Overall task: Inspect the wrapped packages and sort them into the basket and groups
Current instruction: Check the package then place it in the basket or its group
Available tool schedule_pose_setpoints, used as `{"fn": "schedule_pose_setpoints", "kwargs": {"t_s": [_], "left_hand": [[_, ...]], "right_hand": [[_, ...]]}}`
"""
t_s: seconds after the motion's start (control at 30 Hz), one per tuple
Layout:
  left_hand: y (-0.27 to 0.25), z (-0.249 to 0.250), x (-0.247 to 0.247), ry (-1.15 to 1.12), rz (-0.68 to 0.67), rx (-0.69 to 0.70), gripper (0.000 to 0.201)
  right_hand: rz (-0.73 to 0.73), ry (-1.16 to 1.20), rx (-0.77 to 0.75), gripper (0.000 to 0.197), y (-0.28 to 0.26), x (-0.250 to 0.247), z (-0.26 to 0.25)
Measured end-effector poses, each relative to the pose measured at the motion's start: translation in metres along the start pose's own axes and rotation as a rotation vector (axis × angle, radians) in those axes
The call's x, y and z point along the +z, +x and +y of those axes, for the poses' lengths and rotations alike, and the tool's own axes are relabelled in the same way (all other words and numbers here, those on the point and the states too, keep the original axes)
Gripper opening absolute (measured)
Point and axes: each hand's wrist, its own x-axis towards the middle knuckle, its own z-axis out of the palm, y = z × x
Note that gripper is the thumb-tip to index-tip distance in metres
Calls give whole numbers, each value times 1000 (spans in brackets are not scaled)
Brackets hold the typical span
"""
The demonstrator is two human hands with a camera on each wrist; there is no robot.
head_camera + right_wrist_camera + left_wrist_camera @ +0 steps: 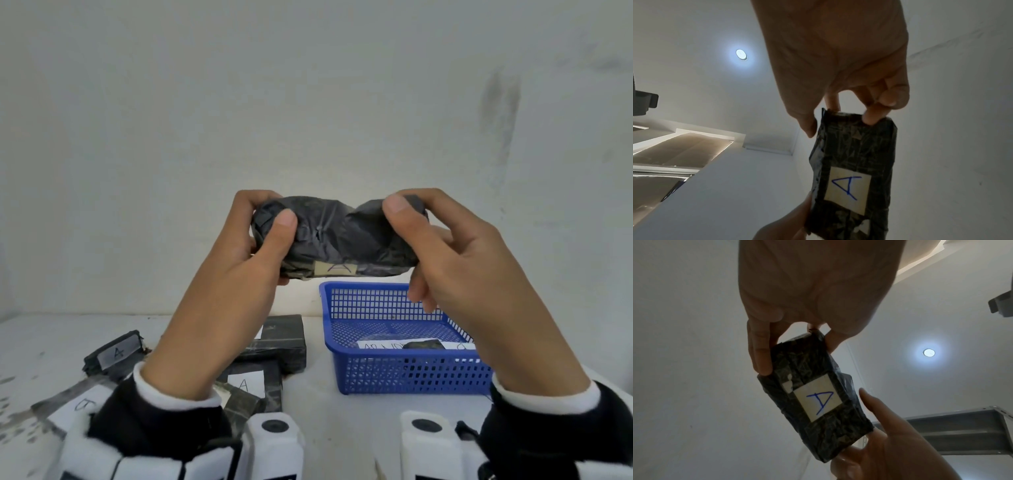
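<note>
I hold one black wrapped package (337, 233) up in the air with both hands, above the table. My left hand (270, 209) grips its left end, thumb on top. At the other end my right hand (409, 207) pinches it. A paper label marked "A" sits on its underside (335, 269). The left wrist view shows the package (818, 395) from below with the blue "A" plain. In the right wrist view the package (853, 170) shows the same label. A blue mesh basket (411, 373) stands on the table below my right hand.
Inside the basket lie a white paper slip and a dark package (422, 344). Several black packages lie at the left of the white table (318, 404): one marked "A" (114, 353), another "A" (245, 383), an unlabelled side showing (281, 337). A wall rises behind.
</note>
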Motion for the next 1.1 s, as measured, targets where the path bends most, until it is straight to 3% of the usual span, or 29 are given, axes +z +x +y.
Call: {"fn": "schedule_pose_setpoints", "kwargs": {"t_s": [0.2,0.47,0.6,0.73,0.9,1.03,1.1], "left_hand": [[-2,1,1,32,-8,20,23],[-4,2,3,37,5,6,34],[-6,5,2,78,26,21,37],[-10,10,3,94,-6,-3,48],[-8,13,1,37,5,-61,31],[-5,8,-2,7,-7,-95,68],[-4,6,-4,-15,-19,-100,71]], "right_hand": [[3,3,-30,37,-3,-1,-3],[-44,-13,-80,28,-7,2,-5],[-56,-22,-90,37,-7,1,-2],[-25,-33,-99,33,-6,2,-1],[-35,-8,-65,30,-4,1,-1],[-35,27,-68,27,-4,1,-1],[-8,31,-75,49,-4,2,2]]}}
